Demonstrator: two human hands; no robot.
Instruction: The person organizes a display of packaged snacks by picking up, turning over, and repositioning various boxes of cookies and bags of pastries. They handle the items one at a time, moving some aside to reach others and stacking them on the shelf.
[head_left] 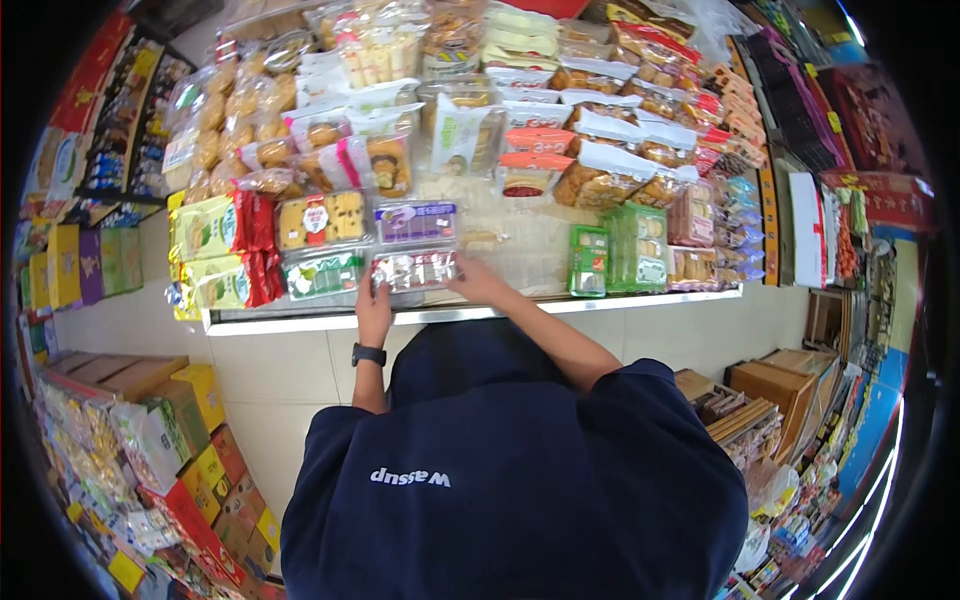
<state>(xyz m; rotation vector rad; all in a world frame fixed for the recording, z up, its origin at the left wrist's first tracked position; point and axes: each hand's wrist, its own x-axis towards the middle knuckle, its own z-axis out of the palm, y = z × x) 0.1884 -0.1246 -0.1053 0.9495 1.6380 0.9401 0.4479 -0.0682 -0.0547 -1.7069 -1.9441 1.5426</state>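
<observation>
My left hand [373, 297], with a dark watch on its wrist, grips the left end of a clear plastic snack pack [415, 270] at the shelf's front edge. My right hand [480, 281] has its fingers on the pack's right end. Small portions with pale and reddish wrapping show through the shiny top. Just behind it lies a purple-labelled snack box [416, 222]. Left of my left hand sits a green-and-clear snack pack [323, 276], and behind that one is a tray of cookies [320, 222] with a red round label.
Bagged breads [600, 182] and buns [215, 110] fill the back of the display shelf [535, 255]. Red-and-green bags [222, 250] stand at the left, green packs [637, 248] at the right. A white rim [600, 305] edges the front. Cartons [215, 470] stack on the floor at lower left.
</observation>
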